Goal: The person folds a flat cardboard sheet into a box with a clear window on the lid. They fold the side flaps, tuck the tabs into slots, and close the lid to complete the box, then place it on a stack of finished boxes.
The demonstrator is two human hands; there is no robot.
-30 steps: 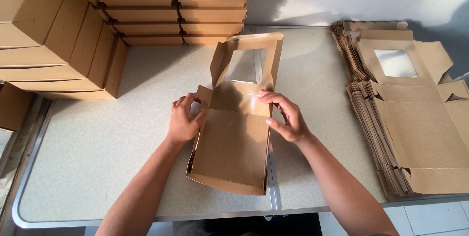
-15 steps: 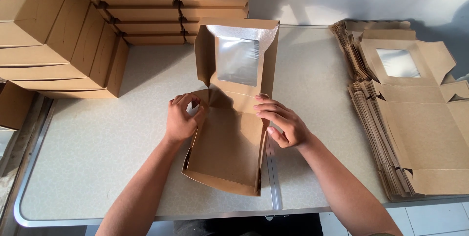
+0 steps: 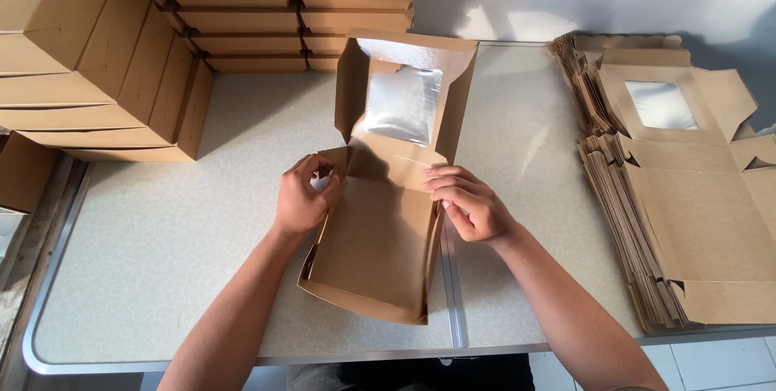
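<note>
We're pinching the L wall of the kraft window box (image 3: 380, 237) at table (image 3: 162, 262) centre w/ left hand (image 3: 303, 201); right hand (image 3: 469, 205), fingers curled, is pressing the R wall. Lid standing upright. Risk: uneven squeeze likely creasing a wall or popping a corner tab; box sliding toward the near edge.

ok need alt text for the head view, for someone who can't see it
Two bare hands, the left hand and right hand, grip the side walls of a half-folded brown windowed cardboard box on a speckled table. Assembled boxes are stacked at left, flat box blanks piled at right.
</note>
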